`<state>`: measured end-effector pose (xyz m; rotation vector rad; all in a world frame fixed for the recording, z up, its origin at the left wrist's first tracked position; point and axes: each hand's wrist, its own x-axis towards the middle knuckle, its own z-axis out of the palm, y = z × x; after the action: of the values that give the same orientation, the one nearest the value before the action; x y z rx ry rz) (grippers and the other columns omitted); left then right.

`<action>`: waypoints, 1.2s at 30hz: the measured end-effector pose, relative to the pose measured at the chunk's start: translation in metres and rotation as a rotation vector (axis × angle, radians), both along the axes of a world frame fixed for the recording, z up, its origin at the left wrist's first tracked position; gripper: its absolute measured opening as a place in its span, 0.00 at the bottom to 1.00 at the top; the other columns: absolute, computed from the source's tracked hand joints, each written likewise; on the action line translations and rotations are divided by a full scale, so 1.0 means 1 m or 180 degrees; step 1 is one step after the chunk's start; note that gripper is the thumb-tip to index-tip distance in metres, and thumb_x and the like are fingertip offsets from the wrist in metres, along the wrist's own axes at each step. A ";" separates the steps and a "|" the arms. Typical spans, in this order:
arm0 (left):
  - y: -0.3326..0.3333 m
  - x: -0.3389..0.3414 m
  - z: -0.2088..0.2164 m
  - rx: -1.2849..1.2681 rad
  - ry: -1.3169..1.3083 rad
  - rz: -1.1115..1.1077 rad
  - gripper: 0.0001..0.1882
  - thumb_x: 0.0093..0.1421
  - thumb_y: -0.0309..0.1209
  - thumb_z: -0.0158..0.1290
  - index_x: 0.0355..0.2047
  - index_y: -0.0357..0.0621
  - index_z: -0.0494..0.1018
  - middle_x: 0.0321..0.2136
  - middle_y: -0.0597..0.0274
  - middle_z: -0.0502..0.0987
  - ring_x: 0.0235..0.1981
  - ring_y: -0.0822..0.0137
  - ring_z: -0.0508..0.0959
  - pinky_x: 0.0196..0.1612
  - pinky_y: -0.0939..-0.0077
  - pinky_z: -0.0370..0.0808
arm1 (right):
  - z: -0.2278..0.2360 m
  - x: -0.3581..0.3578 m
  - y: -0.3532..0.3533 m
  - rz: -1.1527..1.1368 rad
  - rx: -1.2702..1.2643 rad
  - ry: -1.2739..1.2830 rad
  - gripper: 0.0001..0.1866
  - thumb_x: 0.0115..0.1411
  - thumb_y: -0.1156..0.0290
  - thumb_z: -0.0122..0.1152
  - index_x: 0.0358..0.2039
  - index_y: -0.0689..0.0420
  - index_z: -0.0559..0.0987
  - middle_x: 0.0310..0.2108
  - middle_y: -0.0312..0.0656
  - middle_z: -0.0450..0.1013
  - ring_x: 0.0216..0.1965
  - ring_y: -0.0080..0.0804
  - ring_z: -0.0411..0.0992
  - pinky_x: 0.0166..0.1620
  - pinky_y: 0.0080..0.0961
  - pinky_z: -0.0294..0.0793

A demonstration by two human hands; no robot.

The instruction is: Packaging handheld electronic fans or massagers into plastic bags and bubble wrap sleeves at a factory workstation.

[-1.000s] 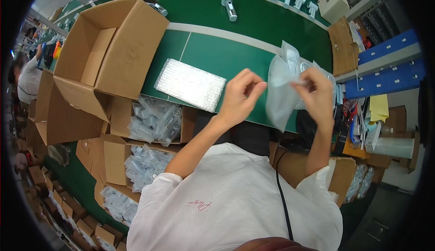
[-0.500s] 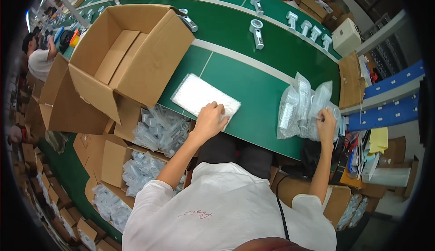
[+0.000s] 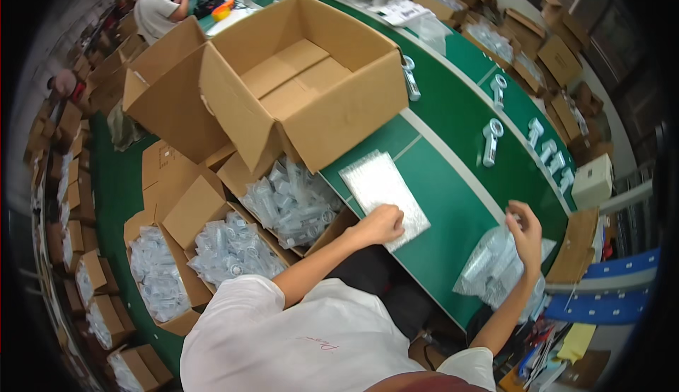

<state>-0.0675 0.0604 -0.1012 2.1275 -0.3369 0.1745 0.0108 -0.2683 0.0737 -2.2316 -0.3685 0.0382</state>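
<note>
A flat stack of silvery-white bubble-wrap bags (image 3: 385, 190) lies on the green table. My left hand (image 3: 382, 225) is closed at its near edge, the fingers curled down onto the bags; their tips are hidden. To the right, several bubble-wrapped pieces (image 3: 488, 266) lie bunched at the table's near right edge. My right hand (image 3: 525, 235) is over their far side, with bent fingers and the thumb apart. Nothing shows between its fingers, and it hides part of the wrapped pieces.
A large open carton (image 3: 346, 116) stands left on the table. Below it, cartons hold clear-bagged parts (image 3: 233, 254). Grey-and-white handheld devices (image 3: 492, 141) lie on the green belt beyond. Blue rails (image 3: 601, 307) are at right. A co-worker (image 3: 157, 10) is far left.
The view has swung left, so the table appears shifted and tilted. My right hand has come up off the wrapped pieces and its fingers have loosened. My left hand stays on the bags, more curled.
</note>
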 end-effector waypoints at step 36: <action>0.021 0.020 0.002 -0.1087 0.1041 0.0212 0.15 0.61 0.34 0.51 0.21 0.35 0.74 0.17 0.62 0.73 0.18 0.66 0.65 0.27 0.72 0.68 | -0.170 -0.125 0.093 0.0761 -0.0098 -0.0706 0.23 0.65 0.72 0.55 0.60 0.63 0.67 0.46 0.52 0.75 0.36 0.43 0.75 0.38 0.34 0.74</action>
<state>-0.0475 0.0811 -0.0988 1.7912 -0.0384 -0.0749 -0.1138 -0.1752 -0.0964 -2.2165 -0.7591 -0.0778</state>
